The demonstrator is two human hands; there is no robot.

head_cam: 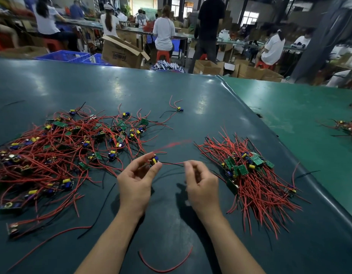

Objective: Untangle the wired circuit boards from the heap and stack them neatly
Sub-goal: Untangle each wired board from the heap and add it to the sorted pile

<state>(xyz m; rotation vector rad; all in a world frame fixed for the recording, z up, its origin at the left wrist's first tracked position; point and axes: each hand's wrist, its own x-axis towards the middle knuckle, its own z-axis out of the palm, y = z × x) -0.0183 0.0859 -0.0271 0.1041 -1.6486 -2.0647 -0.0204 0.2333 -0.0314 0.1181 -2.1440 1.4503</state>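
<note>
Left hand: the left hand [136, 179] is raised just above the table, thumb and forefinger pinching a small circuit board [154, 161] with a yellow and a blue part on it.
Right hand: the right hand [199, 180] sits beside it, fingers curled, the fingertips nipping the wires [174, 163] that run out of that board; a black and a red one stretch taut between the two hands.
Blurred wires: more red leads [171, 145] from the held board rise up and away behind it, smeared with motion.
Heap: the tangled heap [60, 151] sprawls to the left of the hands, boards lying every which way among knotted red wires, a few black ones mixed in.
Stack: the sorted stack [248, 169] lies to the right of the hands, green boards bunched together, their red leads fanning out on both sides.
Strays: one lone board [179, 109] rests well beyond the heap; a loose red wire [167, 267] curls between the forearms near the table's front.
Table: a dark green mat [171, 95] covers it, and a brighter green surface [290, 107] adjoins on the right, with another small pile [349, 127] at its far edge.
Room: workers sit at benches [163, 30] behind, among cardboard boxes [121, 52] and blue crates [66, 55].
</note>
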